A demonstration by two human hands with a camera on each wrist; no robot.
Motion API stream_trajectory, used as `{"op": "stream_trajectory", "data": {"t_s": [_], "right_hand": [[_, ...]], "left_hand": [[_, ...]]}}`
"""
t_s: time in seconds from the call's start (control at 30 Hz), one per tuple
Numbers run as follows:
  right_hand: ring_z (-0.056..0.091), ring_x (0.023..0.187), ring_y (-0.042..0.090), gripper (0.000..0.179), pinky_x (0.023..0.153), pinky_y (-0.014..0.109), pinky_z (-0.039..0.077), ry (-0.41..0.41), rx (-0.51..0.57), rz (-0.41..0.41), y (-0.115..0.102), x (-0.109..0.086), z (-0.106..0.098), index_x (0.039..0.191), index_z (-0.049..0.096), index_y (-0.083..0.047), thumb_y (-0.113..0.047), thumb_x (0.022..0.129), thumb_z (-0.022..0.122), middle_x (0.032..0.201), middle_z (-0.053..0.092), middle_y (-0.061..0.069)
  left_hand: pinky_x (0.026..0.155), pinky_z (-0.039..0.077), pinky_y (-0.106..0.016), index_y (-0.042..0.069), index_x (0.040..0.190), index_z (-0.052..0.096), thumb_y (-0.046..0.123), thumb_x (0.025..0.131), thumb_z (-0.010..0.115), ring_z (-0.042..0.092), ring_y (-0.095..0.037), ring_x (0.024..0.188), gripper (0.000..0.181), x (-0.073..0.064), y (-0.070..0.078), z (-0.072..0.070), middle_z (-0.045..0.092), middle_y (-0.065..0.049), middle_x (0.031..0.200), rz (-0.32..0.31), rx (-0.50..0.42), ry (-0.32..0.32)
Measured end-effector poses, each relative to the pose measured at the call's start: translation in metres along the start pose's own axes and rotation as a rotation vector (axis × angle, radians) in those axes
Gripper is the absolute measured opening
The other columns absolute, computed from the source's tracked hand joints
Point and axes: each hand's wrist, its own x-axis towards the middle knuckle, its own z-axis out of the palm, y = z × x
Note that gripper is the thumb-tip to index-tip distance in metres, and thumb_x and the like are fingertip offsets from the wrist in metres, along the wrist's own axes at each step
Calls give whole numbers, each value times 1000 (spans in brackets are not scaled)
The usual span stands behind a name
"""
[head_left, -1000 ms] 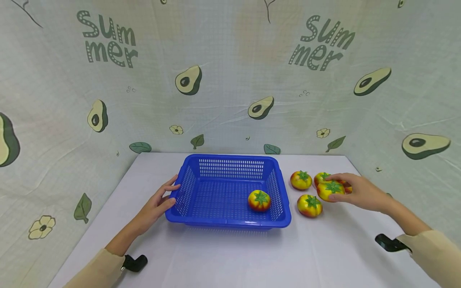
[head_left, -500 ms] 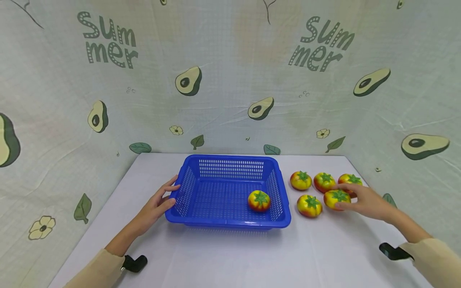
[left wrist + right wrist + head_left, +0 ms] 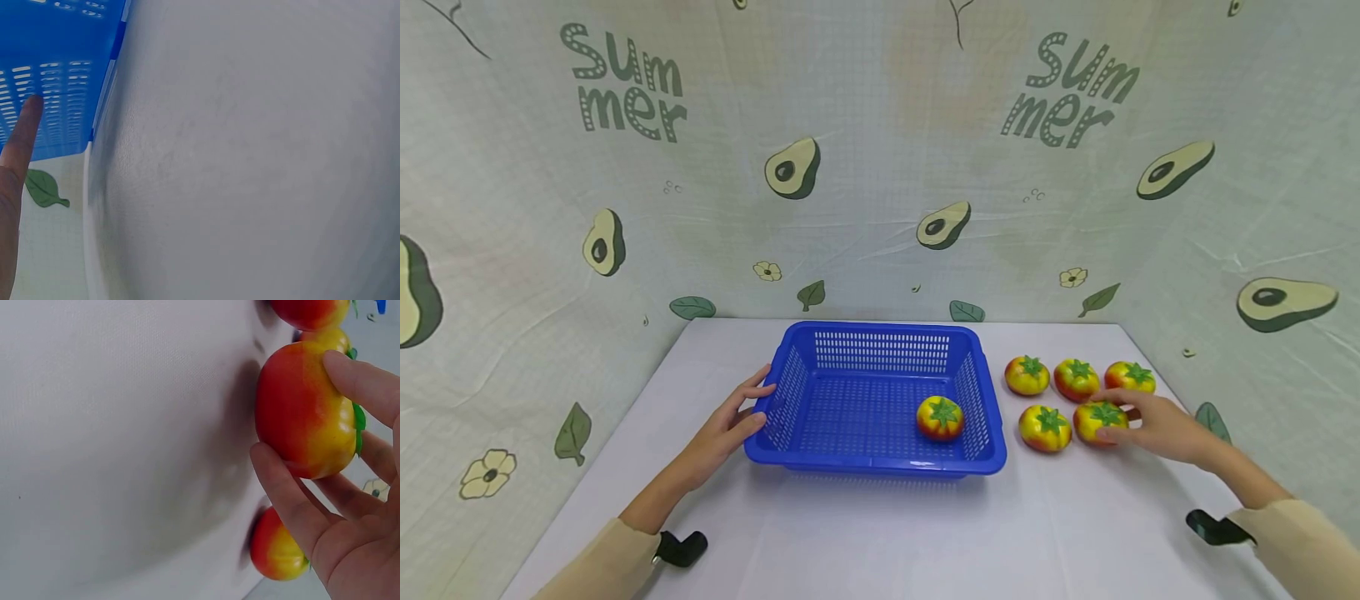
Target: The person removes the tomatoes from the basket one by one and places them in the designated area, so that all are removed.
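A red-and-yellow toy persimmon [image 3: 1092, 427] with a green leafy top is in my right hand [image 3: 1161, 425], at the near right of a group of similar fruits. The right wrist view shows the thumb on one side of this persimmon [image 3: 300, 415] and fingers on the other, its underside close to the white tabletop. My left hand [image 3: 724, 435] rests against the left side of a blue plastic basket [image 3: 872, 463], fingers extended. In the left wrist view one straight finger [image 3: 25, 128] touches the basket's slotted outer wall [image 3: 65, 103]. One persimmon [image 3: 937, 429] sits inside the basket at the right.
Three persimmons stand in a back row: a left one [image 3: 1022, 382], a middle one [image 3: 1070, 386] and a right one [image 3: 1122, 382]. Another persimmon [image 3: 1037, 437] is between the basket and my right hand. A printed cloth [image 3: 865, 167] surrounds the white table [image 3: 887, 542].
My right hand has brought its persimmon rightward and nearer to me, down to the near row, uncovering the back persimmons. Since half a second ago it has barely shifted. Left hand and basket stay put.
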Motion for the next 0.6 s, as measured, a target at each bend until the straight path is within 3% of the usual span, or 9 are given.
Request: {"op": "stream_trajectory", "data": {"t_s": [0.2,0.6], "right_hand": [[65,105,35,56,78,40,57,-17,-4,29,1,-2,0,137,66,-9,-36,93,84,135,65,27],[68,106,34,54,76,25,56,-23,17,-15,4,-2,3,137,65,-7,-33,94,82,134,66,27]], "left_hand": [[109,53,-37,14,156,45,19,113,51,28,-57,154,44,0,0,0,10,-2,180,-5,-3,1],[109,51,-32,12,156,46,17,113,51,26,-58,155,44,0,-3,-1,11,-4,180,2,-6,3]]}}
